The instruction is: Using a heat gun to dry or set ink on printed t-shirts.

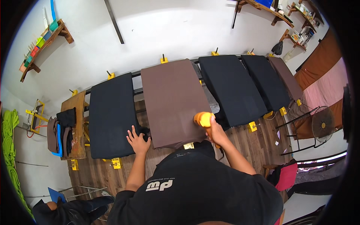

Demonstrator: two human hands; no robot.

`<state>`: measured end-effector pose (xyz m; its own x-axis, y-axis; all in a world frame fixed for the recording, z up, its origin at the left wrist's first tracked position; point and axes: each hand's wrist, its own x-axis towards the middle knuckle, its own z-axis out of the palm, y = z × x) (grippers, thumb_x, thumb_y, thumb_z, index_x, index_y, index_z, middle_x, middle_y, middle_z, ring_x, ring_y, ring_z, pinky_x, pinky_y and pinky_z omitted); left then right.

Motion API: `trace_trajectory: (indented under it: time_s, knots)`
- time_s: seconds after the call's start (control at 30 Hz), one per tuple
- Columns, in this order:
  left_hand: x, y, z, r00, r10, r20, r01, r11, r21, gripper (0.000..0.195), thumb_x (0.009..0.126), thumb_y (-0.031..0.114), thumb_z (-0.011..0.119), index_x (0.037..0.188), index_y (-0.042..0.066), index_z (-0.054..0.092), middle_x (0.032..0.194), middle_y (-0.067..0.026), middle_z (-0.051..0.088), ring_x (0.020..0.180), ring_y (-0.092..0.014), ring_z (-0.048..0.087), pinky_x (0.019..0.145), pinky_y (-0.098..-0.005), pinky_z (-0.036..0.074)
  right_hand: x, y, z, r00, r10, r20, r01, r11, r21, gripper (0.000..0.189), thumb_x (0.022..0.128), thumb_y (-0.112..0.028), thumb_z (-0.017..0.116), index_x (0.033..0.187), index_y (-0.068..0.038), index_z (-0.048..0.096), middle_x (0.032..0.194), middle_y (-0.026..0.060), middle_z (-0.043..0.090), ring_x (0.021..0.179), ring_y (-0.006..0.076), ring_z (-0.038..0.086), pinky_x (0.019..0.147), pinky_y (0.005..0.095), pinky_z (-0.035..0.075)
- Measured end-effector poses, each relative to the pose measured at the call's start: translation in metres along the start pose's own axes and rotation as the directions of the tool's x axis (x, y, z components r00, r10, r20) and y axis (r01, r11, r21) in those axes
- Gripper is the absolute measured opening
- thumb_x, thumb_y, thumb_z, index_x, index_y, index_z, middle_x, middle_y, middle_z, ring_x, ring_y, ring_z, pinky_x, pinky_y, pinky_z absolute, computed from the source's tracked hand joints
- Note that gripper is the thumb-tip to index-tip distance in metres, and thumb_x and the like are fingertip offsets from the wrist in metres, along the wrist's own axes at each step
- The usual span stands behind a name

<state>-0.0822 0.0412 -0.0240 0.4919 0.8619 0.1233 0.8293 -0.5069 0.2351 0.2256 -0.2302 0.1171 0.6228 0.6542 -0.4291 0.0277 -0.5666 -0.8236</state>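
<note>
An orange and yellow corded blower (204, 119), which looks like a heat gun or hair dryer, is gripped by its handle in my right hand (218, 134). It hangs over the near right corner of a brown shirt (173, 98) stretched flat over a printing board. My left hand (139, 144) has its fingers spread at the near right edge of a black shirt (111, 112) on the board to the left. Nothing is held in it; whether it touches the cloth I cannot tell. Dark bunched fabric (144, 131) fills part of the gap beside its fingertips.
More black shirts (232, 87) and another brown one (285, 76) cover boards to the right. Folded garments (60, 135) lie on a wooden board (73, 105) at left. Yellow clamps (116, 163) jut from the board ends. A fan (323, 124) stands right; a person (73, 211) is behind left.
</note>
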Motion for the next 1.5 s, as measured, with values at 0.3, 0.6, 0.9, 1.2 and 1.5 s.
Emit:
trace_trajectory:
  time_s: [0.3,0.6,0.9,1.2,1.5]
  knots:
    - [0.001,-0.005,0.0,1.0,0.003,0.001,-0.003,0.999,-0.041,0.033,0.083,0.041,0.082,0.102,0.014,0.08,0.176,-0.0098,0.026,0.16,-0.044,0.024,0.13,-0.0586,0.017,0.058,-0.032,0.003,0.999,0.003,-0.037,0.002,0.989,0.145,0.105,0.099,-0.088,0.012,0.09,0.003,0.065,0.066,0.0082,0.06,0.052,0.017,0.059,0.048,0.0331,0.05]
    - [0.001,-0.007,0.003,1.0,-0.02,0.0,0.02,0.998,-0.055,0.03,0.085,0.038,0.082,0.102,0.014,0.08,0.176,-0.0091,0.027,0.161,-0.042,0.024,0.131,-0.0567,0.017,-0.01,0.003,-0.002,0.997,0.058,-0.043,-0.044,0.962,0.269,0.098,0.103,-0.082,0.016,0.081,0.001,0.062,0.059,0.0082,0.057,0.048,0.0177,0.057,0.045,0.033,0.045]
    - [0.0,-0.001,-0.003,1.0,-0.021,-0.006,0.021,0.998,-0.055,0.031,0.083,0.037,0.082,0.103,0.013,0.08,0.176,-0.0103,0.027,0.161,-0.043,0.024,0.131,-0.0572,0.016,-0.072,0.02,-0.013,0.997,0.074,-0.018,-0.075,0.996,-0.043,0.099,0.104,-0.081,0.012,0.079,0.0,0.064,0.062,0.0098,0.059,0.052,0.019,0.059,0.046,0.0347,0.046]
    - [-0.001,-0.003,-0.001,1.0,-0.014,0.007,0.014,0.998,-0.059,0.031,0.083,0.038,0.082,0.101,0.013,0.08,0.177,-0.0113,0.024,0.161,-0.044,0.022,0.131,-0.0579,0.015,-0.006,-0.001,-0.023,0.97,0.179,0.165,-0.217,0.941,0.258,0.101,0.099,-0.089,0.017,0.106,-0.001,0.066,0.072,0.0058,0.061,0.054,0.0143,0.058,0.047,0.0299,0.047]
    - [-0.002,0.001,-0.008,1.0,0.001,0.019,0.0,0.998,-0.056,0.031,0.082,0.039,0.082,0.101,0.014,0.08,0.177,-0.0121,0.024,0.161,-0.045,0.021,0.131,-0.0587,0.014,0.058,-0.035,-0.017,0.99,0.051,0.133,-0.087,0.957,0.277,0.106,0.093,-0.095,0.012,0.105,-0.002,0.063,0.073,0.0039,0.059,0.053,0.0121,0.054,0.047,0.0267,0.047]
